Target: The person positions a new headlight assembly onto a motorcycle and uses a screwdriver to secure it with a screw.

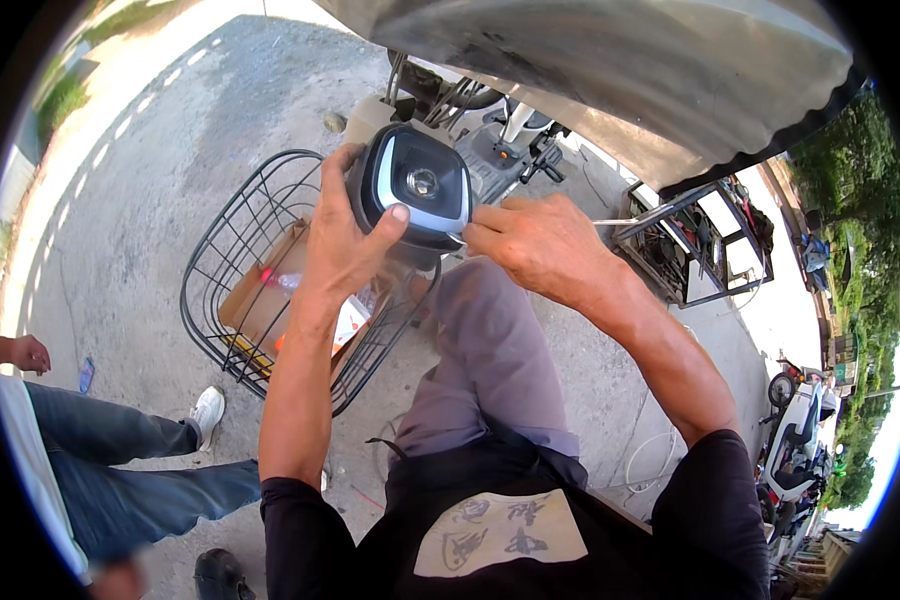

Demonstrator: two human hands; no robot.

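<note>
A headlight (423, 182) with a black rounded housing, clear lens and pale trim is in front of me, above the rear edge of a wire basket. My left hand (345, 225) grips it from the left, the thumb pressed on its lower front rim. Beside its lower right corner, my right hand (535, 243) is closed, fingertips against the housing edge. A thin metal rod (613, 222) sticks out past the right hand and seems to run through the fist; a small glint shows at the fingertips. The fingers hide most of it.
The black wire basket (202, 255) holds a cardboard box (253, 290) with small items. Scooter parts (500, 150) lie beyond, under a grey cover (610, 70). A metal-framed cart (695, 245) stands right. Another person's legs (120, 430) are at left; parked scooters (795, 440) are far right.
</note>
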